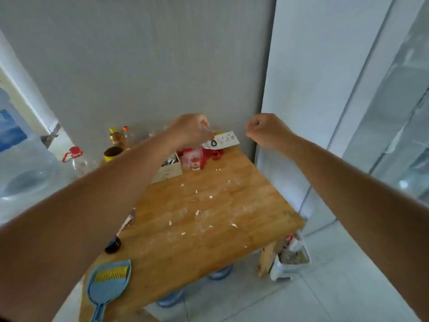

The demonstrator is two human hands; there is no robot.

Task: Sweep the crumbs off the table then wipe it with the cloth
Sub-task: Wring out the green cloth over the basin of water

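Note:
White crumbs (197, 212) lie scattered over the middle of the wooden table (255, 205). A blue dustpan with a yellow-bristled brush (109, 282) rests on the table's near left corner. A red cloth (213, 155) lies bunched at the far end, next to a clear glass (193, 160). My left hand (189, 131) hovers over the glass, fingers curled down beside a white paper tag (224, 140); whether it grips anything is unclear. My right hand (263, 131) is raised near the wall in a loose fist, holding nothing.
A white box (168, 169) stands at the far left of the table. Bottles (117, 137), a yellow tin (112, 154) and a large water jug (25, 168) stand to the left. A small black object (113, 245) sits at the left edge. A white bin (291, 259) stands by the right leg.

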